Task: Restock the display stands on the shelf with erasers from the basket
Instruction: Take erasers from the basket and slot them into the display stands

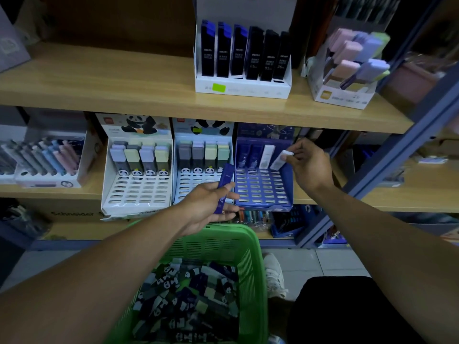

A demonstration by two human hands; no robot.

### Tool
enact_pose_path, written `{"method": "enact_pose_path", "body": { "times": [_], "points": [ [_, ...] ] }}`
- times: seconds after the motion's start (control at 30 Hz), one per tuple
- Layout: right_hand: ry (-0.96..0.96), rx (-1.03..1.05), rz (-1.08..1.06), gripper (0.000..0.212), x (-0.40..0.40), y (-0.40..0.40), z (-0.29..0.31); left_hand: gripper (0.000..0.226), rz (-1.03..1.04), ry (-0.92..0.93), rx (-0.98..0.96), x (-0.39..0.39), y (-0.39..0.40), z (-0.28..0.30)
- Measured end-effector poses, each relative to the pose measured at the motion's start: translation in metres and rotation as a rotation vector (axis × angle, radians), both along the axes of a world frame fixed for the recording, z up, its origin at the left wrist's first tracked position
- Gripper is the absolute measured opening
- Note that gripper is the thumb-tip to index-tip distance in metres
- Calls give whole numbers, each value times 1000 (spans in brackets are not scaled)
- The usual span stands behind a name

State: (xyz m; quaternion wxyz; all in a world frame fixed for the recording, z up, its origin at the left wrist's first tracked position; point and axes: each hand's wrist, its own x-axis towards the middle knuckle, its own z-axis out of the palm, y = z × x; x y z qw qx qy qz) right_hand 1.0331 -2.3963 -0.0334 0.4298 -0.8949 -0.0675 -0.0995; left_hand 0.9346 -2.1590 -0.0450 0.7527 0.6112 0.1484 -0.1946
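Note:
A blue display stand (263, 192) sits on the middle shelf with three erasers upright in its back row. My right hand (310, 165) pinches the top of a white eraser (279, 160) at the back right slot of that stand. My left hand (211, 204) holds a dark blue eraser (224, 188) in front of the stand's left edge. Two white panda stands (136, 192) (183, 187) stand to the left, each with a back row of pastel erasers. A green basket (255, 269) below holds several loose erasers.
The upper shelf (124, 90) carries a white box of dark lead cases (243, 88) and a box of pastel erasers (345, 95). A tray of pens (47, 175) stands at the left. A blue metal upright (397, 150) runs at the right. A white shoe (273, 274) rests on the tiled floor.

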Motion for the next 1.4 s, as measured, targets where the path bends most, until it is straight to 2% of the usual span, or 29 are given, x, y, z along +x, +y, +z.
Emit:
{"method": "enact_pose_path", "body": {
  "times": [0.1,0.3,0.5,0.67,0.83,0.97,1.17,1.4],
  "points": [
    [-5,-89,35,12,1,-3,1,27,10,-26,15,2,0,-2],
    [20,-75,68,8,4,-8,1,24,-6,-82,21,2,1,-3],
    [35,-77,97,14,10,-11,-1,25,-29,-82,10,0,1,-2],
    [-75,-174,-27,4,8,-11,-2,27,-59,-121,124,-1,1,0],
    [-199,-378,-75,25,11,-5,1,25,-31,-139,124,-3,-1,1],
    [-163,-394,-149,30,15,5,-1,27,1,-151,80,-3,-3,2],
    [-147,-580,-208,25,18,15,-1,28,1,-153,61,-6,-3,1],
    [-82,-646,-273,24,24,19,-2,27,1,-149,40,-9,-3,0]
  ]
}}
